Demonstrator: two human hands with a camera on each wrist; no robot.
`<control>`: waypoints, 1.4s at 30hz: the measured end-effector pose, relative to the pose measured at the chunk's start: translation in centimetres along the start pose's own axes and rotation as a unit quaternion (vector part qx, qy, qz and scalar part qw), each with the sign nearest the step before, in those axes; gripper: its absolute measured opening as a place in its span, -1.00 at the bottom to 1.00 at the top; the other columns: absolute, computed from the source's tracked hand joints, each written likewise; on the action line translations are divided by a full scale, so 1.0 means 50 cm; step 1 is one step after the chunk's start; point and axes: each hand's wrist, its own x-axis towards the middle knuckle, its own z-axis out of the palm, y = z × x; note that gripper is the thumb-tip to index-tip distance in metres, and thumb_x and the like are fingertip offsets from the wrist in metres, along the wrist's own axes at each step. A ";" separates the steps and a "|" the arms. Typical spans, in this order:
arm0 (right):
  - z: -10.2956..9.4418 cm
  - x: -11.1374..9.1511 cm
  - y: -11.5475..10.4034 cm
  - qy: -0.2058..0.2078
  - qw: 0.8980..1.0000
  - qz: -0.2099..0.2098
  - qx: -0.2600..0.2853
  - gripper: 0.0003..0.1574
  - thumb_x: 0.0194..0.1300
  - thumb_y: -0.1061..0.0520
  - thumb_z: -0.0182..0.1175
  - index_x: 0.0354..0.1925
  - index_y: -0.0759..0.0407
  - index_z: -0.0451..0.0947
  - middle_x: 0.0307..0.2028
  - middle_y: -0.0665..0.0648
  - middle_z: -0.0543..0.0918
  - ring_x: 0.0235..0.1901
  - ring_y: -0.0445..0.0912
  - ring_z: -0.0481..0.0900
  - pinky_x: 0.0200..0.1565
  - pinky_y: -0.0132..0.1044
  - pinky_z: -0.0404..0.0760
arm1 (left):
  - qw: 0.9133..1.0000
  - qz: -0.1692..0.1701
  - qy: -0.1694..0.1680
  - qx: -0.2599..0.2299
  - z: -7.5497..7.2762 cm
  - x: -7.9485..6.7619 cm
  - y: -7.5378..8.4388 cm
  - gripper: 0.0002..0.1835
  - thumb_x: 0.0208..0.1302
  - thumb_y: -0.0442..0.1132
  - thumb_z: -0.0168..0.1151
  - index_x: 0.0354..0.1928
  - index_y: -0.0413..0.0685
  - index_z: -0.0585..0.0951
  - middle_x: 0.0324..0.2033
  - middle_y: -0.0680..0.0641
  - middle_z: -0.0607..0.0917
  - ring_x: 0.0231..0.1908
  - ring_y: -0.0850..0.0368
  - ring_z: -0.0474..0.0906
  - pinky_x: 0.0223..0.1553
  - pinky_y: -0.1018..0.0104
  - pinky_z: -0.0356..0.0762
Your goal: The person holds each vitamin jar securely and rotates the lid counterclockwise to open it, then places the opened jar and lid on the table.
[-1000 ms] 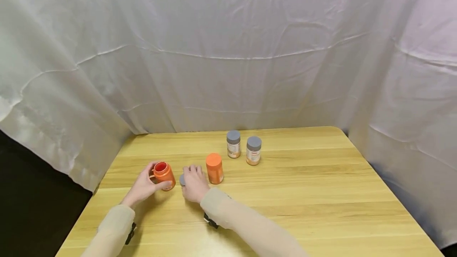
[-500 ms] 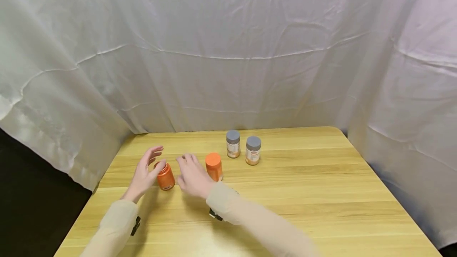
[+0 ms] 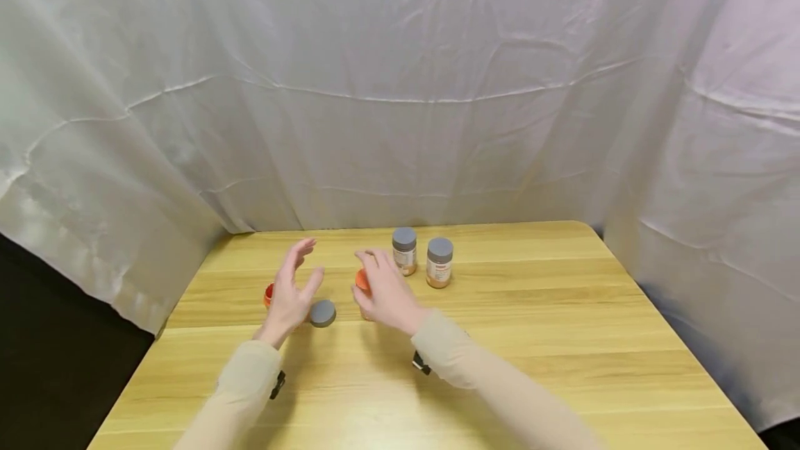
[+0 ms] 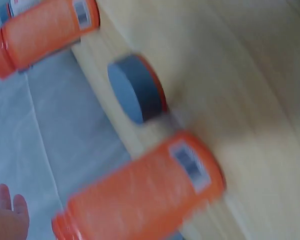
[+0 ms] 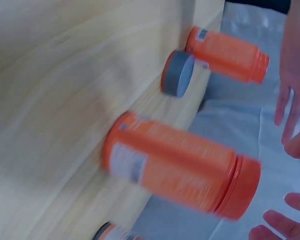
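My left hand [image 3: 291, 301] is raised with fingers extended and thumb apart, holding nothing. It partly hides the uncapped orange bottle [image 3: 269, 294], which stands upright and shows in full in the right wrist view as the far bottle [image 5: 227, 55]. A grey lid [image 3: 322, 313] with an orange-red lower edge lies on the table between the hands. My right hand [image 3: 389, 292] hovers with spread, slightly bent fingers beside the capped orange bottle [image 3: 362, 279], covering most of it in the head view. Its orange cap [image 5: 240, 188] is on, with the fingertips [image 5: 277, 218] apart from it in the right wrist view.
Two small jars with grey caps stand behind the right hand, one at the left [image 3: 405, 255] and one at the right [image 3: 439, 266]. The wooden table [image 3: 531, 339] has a pale curtain [image 3: 412, 123] behind it and along its sides.
The left hand has let go of the uncapped bottle, risen and moved right. The right hand has left the grey lid on the table and moved right to the capped orange bottle.
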 end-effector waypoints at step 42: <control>-0.045 -0.131 0.129 -0.054 0.930 0.210 0.295 -0.19 0.31 0.17 0.28 0.44 0.25 0.21 0.32 0.45 0.40 0.33 0.31 0.39 0.33 0.13 0.46 | 0.968 -0.220 -0.111 0.038 0.211 -0.049 -0.029 -0.15 -0.06 -0.32 0.57 0.29 -0.19 0.34 0.08 -0.23 0.63 0.15 -0.17 0.57 0.28 -0.17 0.43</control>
